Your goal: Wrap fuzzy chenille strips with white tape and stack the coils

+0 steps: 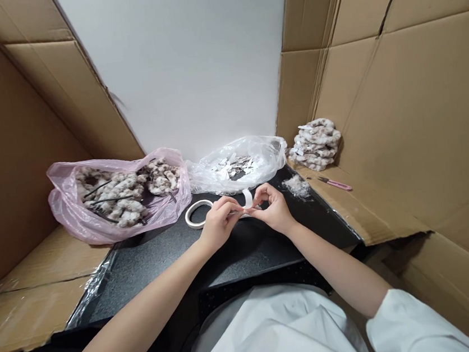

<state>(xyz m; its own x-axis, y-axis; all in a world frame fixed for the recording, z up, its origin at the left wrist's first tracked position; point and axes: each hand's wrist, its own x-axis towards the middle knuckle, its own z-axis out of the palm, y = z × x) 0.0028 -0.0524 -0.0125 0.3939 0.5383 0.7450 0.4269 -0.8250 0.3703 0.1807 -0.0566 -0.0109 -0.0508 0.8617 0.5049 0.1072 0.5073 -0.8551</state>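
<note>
Over the dark tabletop both my hands meet, thumbs and fingertips pinched close together. A curved white strip (248, 198) stands up between them, looking like tape or a paper label. My right hand (275, 209) grips its edge. My left hand (221, 221) is closed at the near end of the strip, and what lies inside its fingertips is mostly hidden. Something pale shows just under the fingers, too small to make out. A roll of white tape (192, 220) lies flat beside my left hand.
A pink plastic bag (64, 187) of fluffy brown-white rings stands left. Behind my hands lies a clear bag (266, 152) of small metal pieces with white tags. To the right are stacked fluffy rings (318, 144), loose fluff (297, 187) and pink-handled snips (339, 185). Cardboard walls (423, 120) flank the table (152, 270).
</note>
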